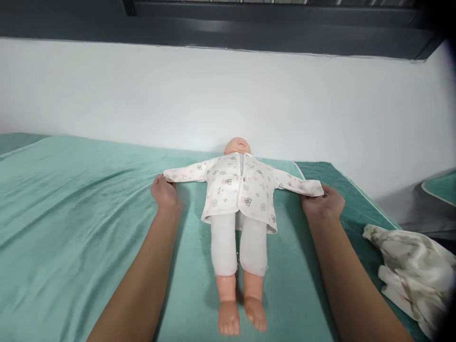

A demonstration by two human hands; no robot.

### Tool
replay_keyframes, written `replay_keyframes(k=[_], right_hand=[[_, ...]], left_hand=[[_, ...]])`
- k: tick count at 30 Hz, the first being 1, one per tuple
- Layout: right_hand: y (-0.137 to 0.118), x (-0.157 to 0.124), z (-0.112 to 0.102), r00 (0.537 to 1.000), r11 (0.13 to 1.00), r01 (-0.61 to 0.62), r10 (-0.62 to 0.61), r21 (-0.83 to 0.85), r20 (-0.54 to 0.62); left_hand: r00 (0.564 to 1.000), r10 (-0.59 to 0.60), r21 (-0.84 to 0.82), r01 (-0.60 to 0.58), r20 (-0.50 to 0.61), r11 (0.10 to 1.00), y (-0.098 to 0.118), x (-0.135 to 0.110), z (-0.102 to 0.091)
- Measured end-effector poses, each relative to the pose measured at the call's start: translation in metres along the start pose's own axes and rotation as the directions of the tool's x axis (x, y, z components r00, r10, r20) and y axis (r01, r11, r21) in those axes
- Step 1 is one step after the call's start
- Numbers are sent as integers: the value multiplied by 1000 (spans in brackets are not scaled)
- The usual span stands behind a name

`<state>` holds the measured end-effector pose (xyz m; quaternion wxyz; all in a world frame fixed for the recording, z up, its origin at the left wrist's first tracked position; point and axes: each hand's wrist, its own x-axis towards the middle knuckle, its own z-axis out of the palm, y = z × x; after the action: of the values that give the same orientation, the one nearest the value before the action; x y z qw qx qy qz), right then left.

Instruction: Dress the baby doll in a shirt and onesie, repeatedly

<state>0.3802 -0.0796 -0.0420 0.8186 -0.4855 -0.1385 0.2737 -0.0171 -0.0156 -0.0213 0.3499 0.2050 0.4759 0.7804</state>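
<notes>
A baby doll (225, 242) lies on its back, head toward the wall and bare feet toward me. It wears a white printed baby jacket (224, 190), whose front edges meet at the chest and part slightly lower down. Both sleeves are stretched out sideways. My left hand (165, 191) is closed on the cuff of the sleeve on the left. At the other side, my right hand (325, 202) pinches the end of the right sleeve, its fingers partly under the cloth. The doll's hands are hidden inside the sleeves.
A green sheet (89, 228) with folds at the left covers the surface under the doll. Crumpled white printed cloth (416, 266) lies at the right edge. Behind stands a white wall (178, 95), with a dark frame (249, 28) above it.
</notes>
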Motion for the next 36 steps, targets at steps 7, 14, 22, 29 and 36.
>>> replay_keyframes(k=[7, 14, 22, 29, 36], right_hand=[[1, -70, 30, 840, 793, 543, -504, -276, 202], [-2, -155, 53, 534, 691, 696, -317, -195, 784], [-3, -150, 52, 402, 670, 726, -229, -156, 887], [-3, -147, 50, 377, 663, 738, -247, -128, 892], [1, -149, 27, 473, 669, 724, -304, -169, 827]], left_hand=[[903, 400, 275, -428, 154, 861, 4, -27, 1], [778, 249, 309, -490, 576, 815, 3, -61, 15], [503, 15, 297, -533, 864, 792, 12, -87, 19], [450, 85, 245, -624, 889, 742, 13, -93, 13], [545, 238, 247, -670, 804, 700, 9, -107, -25]])
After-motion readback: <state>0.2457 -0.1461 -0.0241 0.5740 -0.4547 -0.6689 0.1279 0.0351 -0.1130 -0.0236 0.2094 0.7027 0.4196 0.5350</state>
